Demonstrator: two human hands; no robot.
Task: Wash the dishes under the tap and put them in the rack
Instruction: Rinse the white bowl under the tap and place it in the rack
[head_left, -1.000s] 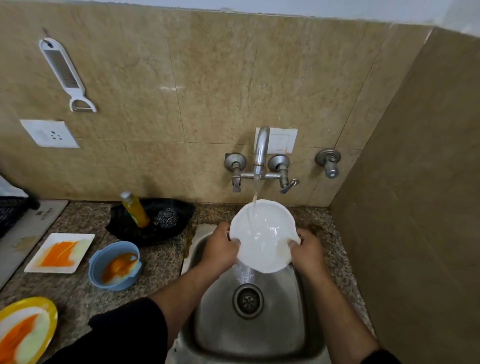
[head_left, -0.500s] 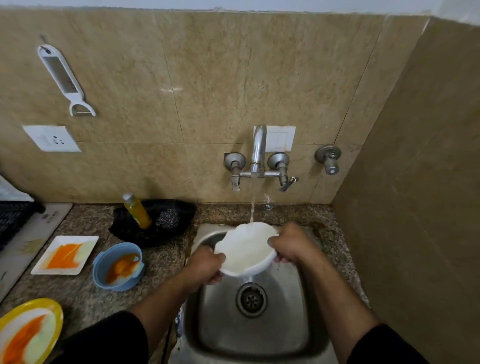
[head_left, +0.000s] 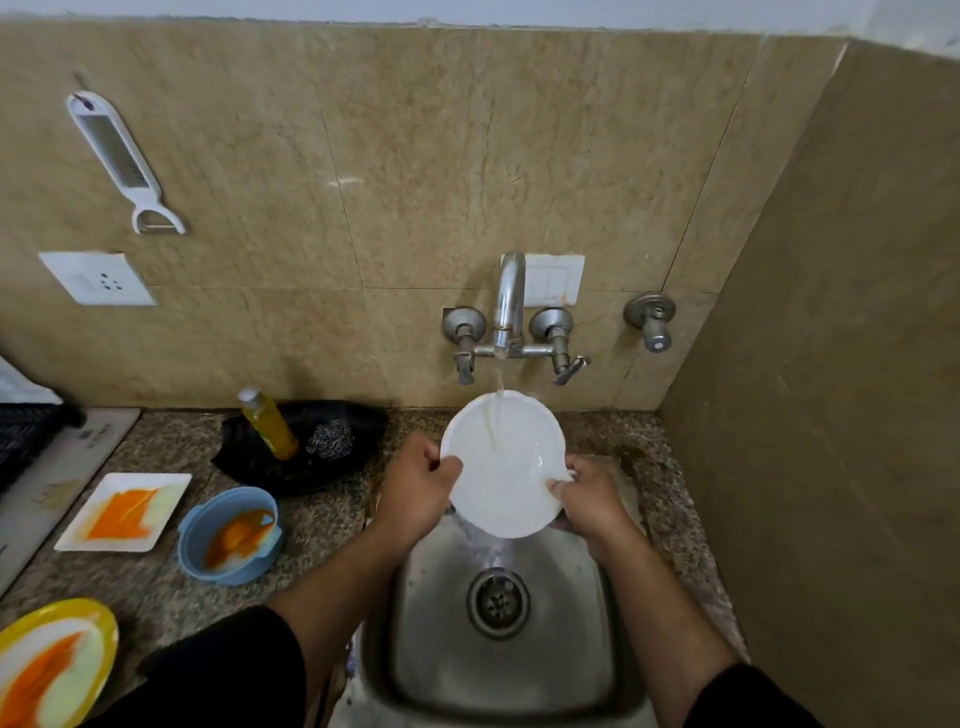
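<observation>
Closed on opposite rim edges of the white bowl (head_left: 519, 499), the left grip (head_left: 417, 492) and right grip (head_left: 591, 500) hold it tilted over the sink (head_left: 576, 654), with the tap (head_left: 509, 301) stream running onto it.

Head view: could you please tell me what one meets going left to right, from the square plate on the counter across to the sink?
Square white plate → blue bowl → steel scrubber → left hand → white dish → right hand.
</observation>
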